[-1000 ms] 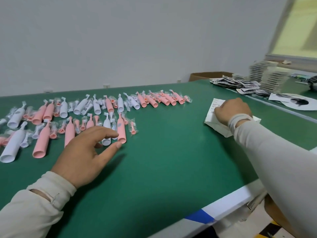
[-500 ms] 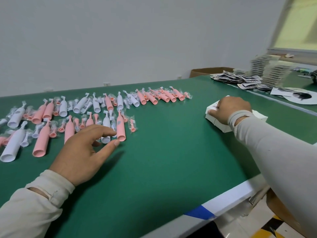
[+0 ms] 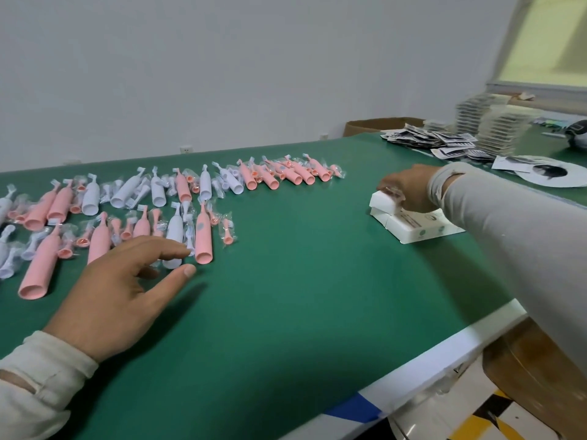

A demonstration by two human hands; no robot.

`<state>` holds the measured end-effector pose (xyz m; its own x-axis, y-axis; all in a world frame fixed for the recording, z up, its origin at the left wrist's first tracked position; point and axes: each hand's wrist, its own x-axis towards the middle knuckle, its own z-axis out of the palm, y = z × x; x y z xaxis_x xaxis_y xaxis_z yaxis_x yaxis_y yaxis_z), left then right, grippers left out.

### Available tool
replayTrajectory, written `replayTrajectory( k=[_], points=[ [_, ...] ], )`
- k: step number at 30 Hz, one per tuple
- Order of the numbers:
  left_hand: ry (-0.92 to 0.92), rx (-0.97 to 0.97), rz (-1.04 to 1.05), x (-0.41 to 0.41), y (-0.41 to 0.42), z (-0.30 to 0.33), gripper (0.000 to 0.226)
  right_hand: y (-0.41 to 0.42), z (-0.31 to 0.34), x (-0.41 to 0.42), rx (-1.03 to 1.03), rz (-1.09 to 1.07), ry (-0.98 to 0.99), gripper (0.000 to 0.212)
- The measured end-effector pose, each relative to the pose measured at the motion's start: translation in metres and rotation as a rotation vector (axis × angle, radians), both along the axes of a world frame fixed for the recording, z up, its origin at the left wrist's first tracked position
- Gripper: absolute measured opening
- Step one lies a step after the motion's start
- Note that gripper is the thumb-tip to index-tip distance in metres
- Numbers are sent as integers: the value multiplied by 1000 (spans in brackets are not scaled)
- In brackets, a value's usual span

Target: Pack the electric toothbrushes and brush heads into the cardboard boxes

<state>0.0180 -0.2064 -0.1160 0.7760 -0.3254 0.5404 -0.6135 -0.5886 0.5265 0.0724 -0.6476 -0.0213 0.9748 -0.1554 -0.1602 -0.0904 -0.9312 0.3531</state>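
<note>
Several pink and white electric toothbrush bodies and bagged brush heads lie in two rows on the green table at the left. My left hand hovers over the near row with fingers spread, its fingertips next to a white toothbrush and a pink toothbrush; it holds nothing. At the right, my right hand grips the top white cardboard box of a small stack of flat boxes.
A heap of printed leaflets and stacked clear trays sit at the far right. A round printed sheet lies beside them. A brown carton stands behind the table. The table's white front edge runs diagonally at the lower right.
My right hand has shifted left and lifted the end of the top box off the stack. My left hand has stayed over the near row of toothbrushes.
</note>
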Motion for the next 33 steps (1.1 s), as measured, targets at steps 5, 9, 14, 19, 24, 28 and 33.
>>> replayTrajectory(
  k=[5, 9, 14, 19, 24, 28, 33],
  points=[
    [-15, -1, 32, 7, 6, -7, 22, -1, 8, -1, 4, 0, -8, 54],
    [1, 17, 41, 8, 7, -9, 23, -1, 13, -4, -25, -12, -3, 49],
    [13, 20, 39, 7, 5, -7, 23, 3, 15, -6, -73, -16, 51, 34],
    [46, 24, 38, 3, 4, -4, 23, 1, 7, -4, -41, -63, 45, 40],
    [68, -12, 57, -7, -5, 5, 20, -2, -15, -47, 470, -128, -474, 52],
    [111, -172, -12, -4, -58, 22, 22, 1, -69, -107, 854, -345, -697, 8],
    [140, -30, -232, 42, -196, 58, 40, -35, -77, -118, 804, -568, -650, 16]
  ],
)
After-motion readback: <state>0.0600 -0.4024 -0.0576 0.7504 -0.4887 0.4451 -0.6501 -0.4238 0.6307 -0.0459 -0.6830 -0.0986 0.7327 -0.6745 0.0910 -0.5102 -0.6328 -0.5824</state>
